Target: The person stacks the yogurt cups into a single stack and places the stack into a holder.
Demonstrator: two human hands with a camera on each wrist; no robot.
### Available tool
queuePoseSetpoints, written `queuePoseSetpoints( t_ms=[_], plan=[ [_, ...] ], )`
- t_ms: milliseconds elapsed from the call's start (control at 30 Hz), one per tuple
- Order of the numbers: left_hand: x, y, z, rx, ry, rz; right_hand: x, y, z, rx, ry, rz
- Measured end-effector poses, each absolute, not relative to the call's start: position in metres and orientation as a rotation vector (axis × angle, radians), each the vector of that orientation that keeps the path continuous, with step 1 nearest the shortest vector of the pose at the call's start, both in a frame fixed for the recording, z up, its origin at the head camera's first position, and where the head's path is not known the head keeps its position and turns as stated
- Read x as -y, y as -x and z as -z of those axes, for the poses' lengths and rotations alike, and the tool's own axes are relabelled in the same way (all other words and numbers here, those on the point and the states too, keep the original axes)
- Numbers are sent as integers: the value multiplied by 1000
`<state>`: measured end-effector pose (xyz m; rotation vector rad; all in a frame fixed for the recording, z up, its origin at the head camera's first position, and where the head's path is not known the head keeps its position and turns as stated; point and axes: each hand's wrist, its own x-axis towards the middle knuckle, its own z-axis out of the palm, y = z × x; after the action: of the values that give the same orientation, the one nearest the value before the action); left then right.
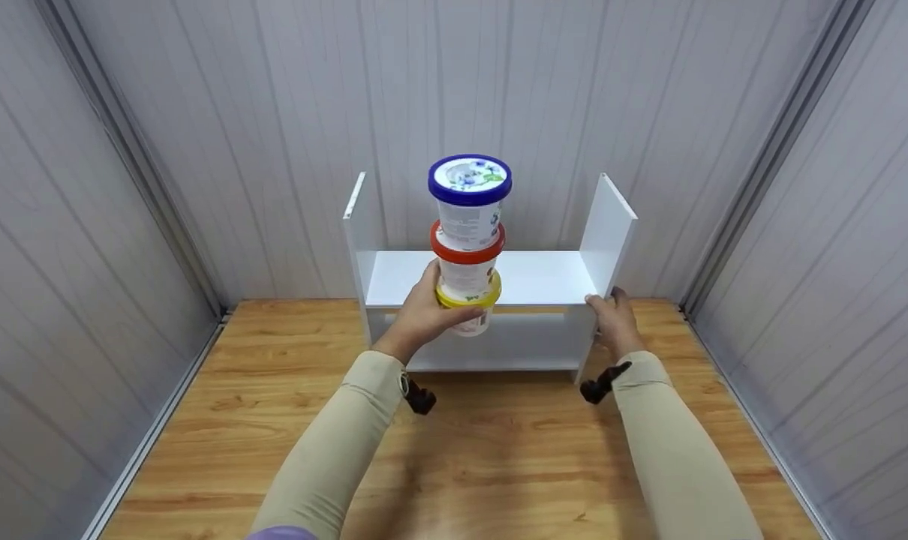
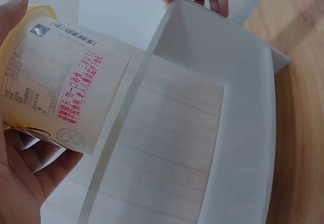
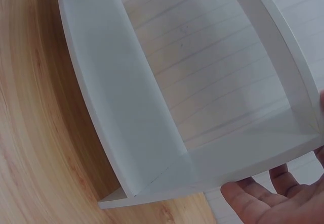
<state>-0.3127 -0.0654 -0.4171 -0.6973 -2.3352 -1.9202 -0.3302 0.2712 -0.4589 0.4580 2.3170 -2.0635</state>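
Three white tubs make an upright stack in the head view: the blue-lidded tub on top, the red-lidded tub in the middle, the yellow-lidded tub lowest. My left hand grips the lowest one around its lid, holding the stack up in front of a white two-tier shelf. Printed text and a barcode show on the yellow-lidded tub in the left wrist view. My right hand holds the shelf's right side panel by its front edge, at the upper board's level, fingers on the outer side.
The shelf stands on a wood-grain surface near the back wall. Its left side panel rises above the upper board. The lower board lies beneath, and light panelled walls enclose both sides.
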Motion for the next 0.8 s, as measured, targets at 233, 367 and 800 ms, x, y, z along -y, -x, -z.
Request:
queuePoseSetpoints(
  t_ms=[233, 367, 800],
  plan=[
    [66, 314, 417, 2339, 698, 1890, -268, 324, 465, -2311, -424, 2114],
    [67, 314, 418, 2349, 681, 1874, -266, 322, 466, -2312, -431, 2115],
    [67, 314, 418, 2344, 669, 1891, -263, 314, 460, -2337, -466, 2093]
  ],
)
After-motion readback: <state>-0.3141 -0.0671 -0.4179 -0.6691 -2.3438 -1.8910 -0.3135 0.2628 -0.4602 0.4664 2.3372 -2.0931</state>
